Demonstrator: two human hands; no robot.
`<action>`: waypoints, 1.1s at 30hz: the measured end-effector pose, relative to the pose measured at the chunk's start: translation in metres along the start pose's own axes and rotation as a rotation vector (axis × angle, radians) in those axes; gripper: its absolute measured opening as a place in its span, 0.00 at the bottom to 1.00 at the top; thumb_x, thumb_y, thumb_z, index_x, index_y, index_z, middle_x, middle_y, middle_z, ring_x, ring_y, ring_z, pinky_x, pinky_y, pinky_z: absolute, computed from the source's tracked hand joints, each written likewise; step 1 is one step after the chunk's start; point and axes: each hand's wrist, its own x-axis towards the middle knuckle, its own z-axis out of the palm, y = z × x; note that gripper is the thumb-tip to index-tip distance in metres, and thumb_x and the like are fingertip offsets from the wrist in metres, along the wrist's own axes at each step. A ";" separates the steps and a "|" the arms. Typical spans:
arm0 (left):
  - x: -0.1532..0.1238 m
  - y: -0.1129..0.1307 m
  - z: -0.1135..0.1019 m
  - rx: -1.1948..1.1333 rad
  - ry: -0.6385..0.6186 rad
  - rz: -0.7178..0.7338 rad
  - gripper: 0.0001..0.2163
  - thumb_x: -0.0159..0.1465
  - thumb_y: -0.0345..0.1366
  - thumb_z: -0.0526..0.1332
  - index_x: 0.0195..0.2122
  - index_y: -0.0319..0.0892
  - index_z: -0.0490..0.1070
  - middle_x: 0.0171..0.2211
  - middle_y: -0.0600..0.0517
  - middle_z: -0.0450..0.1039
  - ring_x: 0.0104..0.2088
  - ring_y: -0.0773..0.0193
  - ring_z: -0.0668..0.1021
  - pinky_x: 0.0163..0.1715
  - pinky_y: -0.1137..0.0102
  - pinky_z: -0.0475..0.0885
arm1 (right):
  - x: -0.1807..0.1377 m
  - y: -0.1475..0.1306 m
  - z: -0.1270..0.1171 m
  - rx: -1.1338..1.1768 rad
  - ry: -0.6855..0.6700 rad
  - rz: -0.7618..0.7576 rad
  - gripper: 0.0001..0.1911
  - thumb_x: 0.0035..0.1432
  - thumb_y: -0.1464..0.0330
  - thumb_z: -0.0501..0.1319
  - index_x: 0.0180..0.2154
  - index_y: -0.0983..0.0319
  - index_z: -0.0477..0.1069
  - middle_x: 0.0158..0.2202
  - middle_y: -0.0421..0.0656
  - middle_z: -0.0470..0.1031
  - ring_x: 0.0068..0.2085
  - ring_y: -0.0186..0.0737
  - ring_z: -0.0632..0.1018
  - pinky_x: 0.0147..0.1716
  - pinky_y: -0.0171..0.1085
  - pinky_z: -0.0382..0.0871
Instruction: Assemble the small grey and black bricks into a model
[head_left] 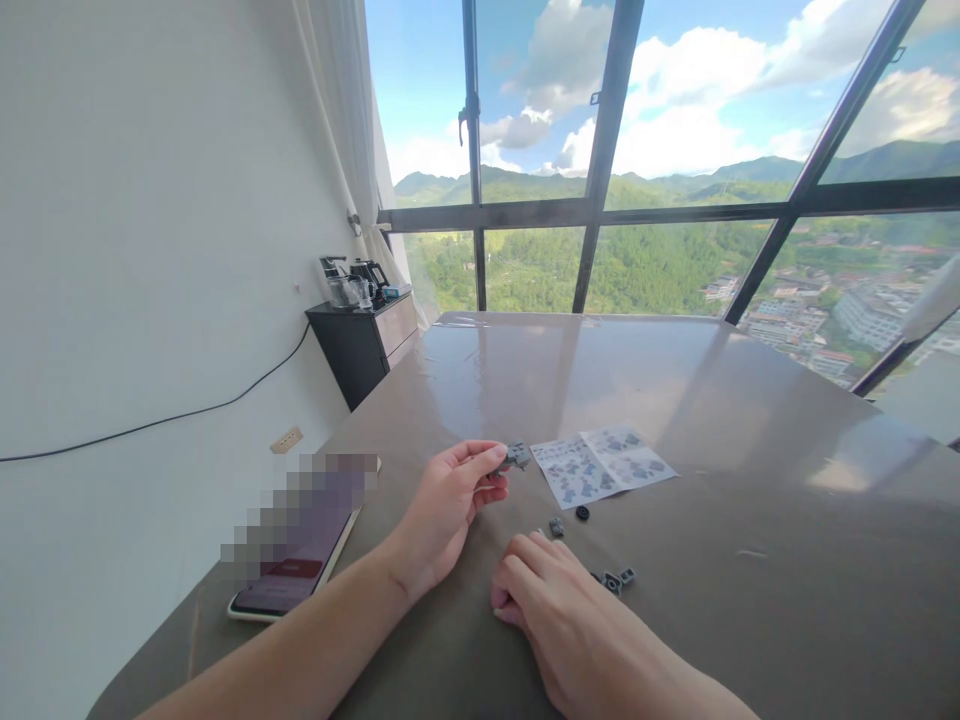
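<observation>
My left hand (450,500) pinches a small grey building-brick assembly (517,457) between thumb and fingers, raised above the table. Lower and to the right, my right hand (544,590) is closed with its fingers curled toward the thumb; whatever they may hold is hidden. Just beyond its knuckles lies a little grey brick piece (556,527), and a black wheel (583,513) rests near that. Several dark grey and black pieces (619,580) lie right of my right hand, partly covered by it. A printed instruction sheet (600,465) is spread flat beyond the hands, its fold creases showing.
The brown, glossy table (787,560) reaches toward the large windows. A phone or tablet (300,560), partly pixelated, lies left of my left forearm. Against the wall, a dark cabinet (349,350) carries a glass kettle set (360,285). A black cable (217,408) runs along the wall.
</observation>
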 end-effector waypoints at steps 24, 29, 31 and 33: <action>-0.009 -0.006 -0.001 0.269 -0.301 0.018 0.15 0.45 0.35 0.77 0.33 0.38 0.79 0.25 0.51 0.77 0.27 0.67 0.76 0.32 0.72 0.68 | -0.002 0.043 -0.051 0.444 0.507 0.297 0.06 0.58 0.64 0.65 0.34 0.59 0.79 0.31 0.43 0.82 0.34 0.43 0.80 0.36 0.40 0.72; -0.009 -0.007 -0.001 0.243 -0.303 0.022 0.14 0.45 0.33 0.77 0.32 0.38 0.80 0.29 0.49 0.80 0.29 0.66 0.78 0.34 0.72 0.70 | -0.002 0.043 -0.052 0.434 0.557 0.313 0.09 0.59 0.64 0.63 0.33 0.59 0.80 0.31 0.43 0.82 0.33 0.44 0.80 0.35 0.41 0.72; -0.010 -0.006 0.000 0.242 -0.293 0.025 0.14 0.45 0.32 0.77 0.32 0.37 0.80 0.29 0.49 0.81 0.30 0.67 0.78 0.35 0.72 0.70 | -0.001 0.043 -0.053 0.456 0.570 0.326 0.08 0.58 0.64 0.63 0.33 0.59 0.80 0.31 0.43 0.82 0.33 0.44 0.80 0.34 0.40 0.73; -0.011 -0.004 0.002 0.239 -0.278 0.026 0.14 0.44 0.32 0.77 0.31 0.37 0.80 0.29 0.49 0.81 0.29 0.67 0.78 0.35 0.72 0.71 | 0.000 0.043 -0.053 0.476 0.580 0.324 0.08 0.58 0.63 0.63 0.32 0.60 0.79 0.31 0.44 0.81 0.33 0.43 0.79 0.35 0.40 0.74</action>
